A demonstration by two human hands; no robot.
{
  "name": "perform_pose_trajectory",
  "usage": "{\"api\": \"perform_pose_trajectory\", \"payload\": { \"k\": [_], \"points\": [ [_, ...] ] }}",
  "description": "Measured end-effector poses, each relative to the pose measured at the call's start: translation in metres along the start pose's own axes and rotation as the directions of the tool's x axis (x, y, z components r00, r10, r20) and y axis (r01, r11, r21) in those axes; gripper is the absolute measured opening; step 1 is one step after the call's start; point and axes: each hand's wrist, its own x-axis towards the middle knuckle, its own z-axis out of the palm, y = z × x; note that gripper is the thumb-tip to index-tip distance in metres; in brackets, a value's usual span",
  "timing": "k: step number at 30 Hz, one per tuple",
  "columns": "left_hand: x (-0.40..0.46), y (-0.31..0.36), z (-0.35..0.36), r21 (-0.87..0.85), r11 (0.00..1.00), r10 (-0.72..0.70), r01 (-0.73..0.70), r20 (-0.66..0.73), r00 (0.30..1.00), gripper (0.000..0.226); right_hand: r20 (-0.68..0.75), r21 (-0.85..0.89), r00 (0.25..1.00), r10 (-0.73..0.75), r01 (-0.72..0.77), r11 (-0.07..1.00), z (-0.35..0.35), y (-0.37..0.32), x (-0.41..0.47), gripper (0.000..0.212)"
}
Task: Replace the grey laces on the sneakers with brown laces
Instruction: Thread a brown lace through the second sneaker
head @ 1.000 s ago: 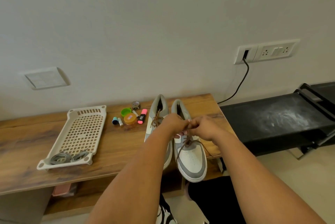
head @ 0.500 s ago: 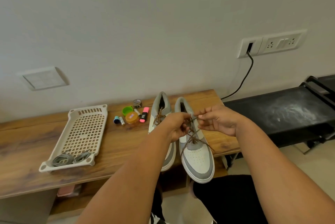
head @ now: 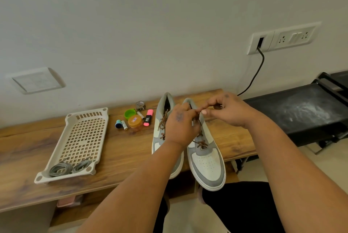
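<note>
Sneakers: two grey-and-white sneakers stand side by side on the wooden tabletop [head: 116,149], toes toward the person; the left sneaker [head: 160,125] is partly behind the left forearm, the right sneaker [head: 207,163] has its toe over the tabletop's near edge.
Brown laces: brown laces [head: 200,143] cross the eyelets of both sneakers.
Left hand: the left hand [head: 180,125] is above the right sneaker's upper eyelets, fingers curled and pinching a brown lace end.
Right hand: the right hand [head: 227,110] is raised over the right sneaker's collar, thumb and forefinger pinching a brown lace end, close to the left hand's fingertips.
Grey laces: two bundles of grey laces [head: 69,167] lie in the near end of a beige perforated tray [head: 82,134], left of the sneakers.
Small items: a pink highlighter [head: 148,117], an orange-lidded jar [head: 135,122] and a green cap [head: 130,113] sit between tray and sneakers.
</note>
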Motion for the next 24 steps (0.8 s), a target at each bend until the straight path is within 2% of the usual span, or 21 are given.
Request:
{"api": "perform_pose_trajectory", "payload": {
  "k": [3,4,7,10,13,16,18,21,24],
  "points": [
    [-0.004,-0.003,0.003,-0.037,0.999,-0.037,0.035,-0.037,0.999,0.012,-0.139,0.016,0.990,0.025,-0.023,1.000,0.009,0.012,0.006,0.016],
    [-0.005,-0.003,0.004,-0.036,0.999,-0.034,0.033,-0.044,0.998,0.012,-0.124,-0.007,0.991,0.051,-0.052,0.999,0.012,0.016,0.008,0.017],
    [-0.003,-0.003,0.006,-0.025,1.000,-0.008,0.007,-0.026,1.000,0.011,0.070,-0.036,0.985,0.158,-0.156,0.987,0.027,0.030,0.014,0.023],
    [0.000,-0.007,0.005,-0.004,1.000,-0.005,0.006,0.032,0.999,0.007,0.118,-0.007,0.972,0.203,-0.204,0.979,0.035,0.030,0.017,0.030],
    [0.005,-0.007,0.002,0.015,1.000,0.000,-0.002,0.161,0.987,0.011,0.119,0.037,0.970,0.212,-0.218,0.975,0.038,0.029,0.016,0.031],
    [0.009,-0.005,-0.004,-0.115,0.983,-0.094,0.142,0.349,0.932,0.013,0.044,0.042,0.970,0.237,-0.239,0.970,0.036,0.038,0.014,0.029],
    [0.008,-0.005,-0.009,-0.120,0.975,-0.119,0.189,0.436,0.892,0.012,-0.015,0.092,0.967,0.255,-0.253,0.963,0.032,0.043,0.012,0.026],
    [0.008,-0.007,-0.014,0.002,0.997,-0.074,0.083,0.465,0.882,0.018,-0.040,0.108,0.963,0.265,-0.259,0.960,0.027,0.048,0.007,0.023],
    [0.008,-0.006,-0.013,0.055,0.998,0.016,-0.040,0.384,0.923,0.022,-0.028,0.096,0.966,0.256,-0.252,0.963,0.030,0.044,0.002,0.018]
  ]
}}
